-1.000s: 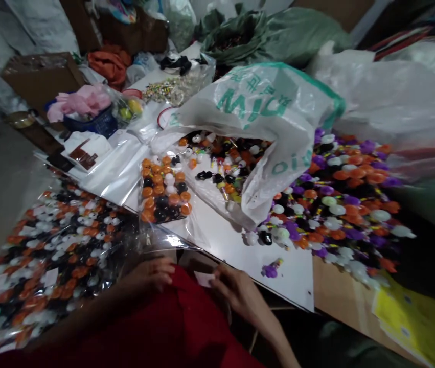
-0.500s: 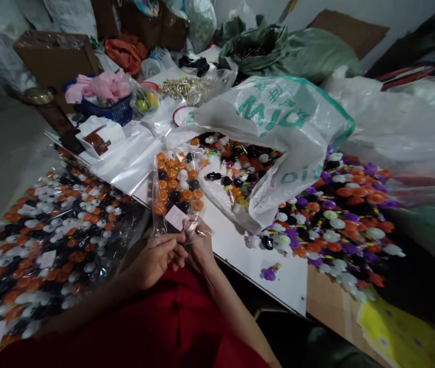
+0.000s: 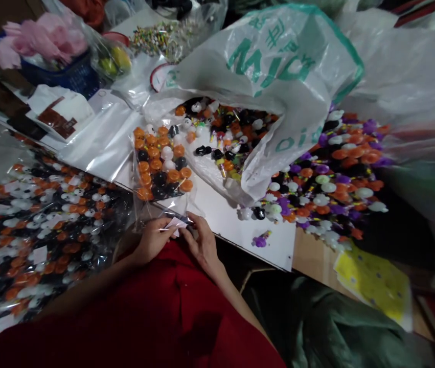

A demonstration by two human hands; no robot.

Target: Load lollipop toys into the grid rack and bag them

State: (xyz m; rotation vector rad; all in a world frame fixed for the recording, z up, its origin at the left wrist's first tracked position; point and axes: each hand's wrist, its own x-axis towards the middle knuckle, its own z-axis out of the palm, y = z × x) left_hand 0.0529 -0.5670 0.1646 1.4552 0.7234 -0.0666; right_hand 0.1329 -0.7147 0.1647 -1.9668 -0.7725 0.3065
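A clear plastic bag (image 3: 163,168) filled with orange, black and white pieces lies at the table's front edge, its open end toward me. My left hand (image 3: 155,239) pinches the left side of a small pinkish-white paper label (image 3: 176,225) at the bag's near end. On the label's right, my right hand (image 3: 201,244) has its fingers closed at the label and the edge of the bag's film. Behind the filled bag, a large white sack with green writing (image 3: 297,102) lies open, with more small pieces (image 3: 236,122) showing in its mouth.
Packed bags of pieces (image 3: 48,230) are heaped at left. Loose purple, orange and white pieces (image 3: 328,189) spread at right. A blue basket (image 3: 64,76) with pink material, flat clear bags (image 3: 102,138), a white packet (image 3: 60,112) and a yellow sheet (image 3: 374,281) surround the work area.
The view has tilted down and closer. Both hands have moved down from the bag's filled part to its near end, and the label is now between their fingers, below the pieces.
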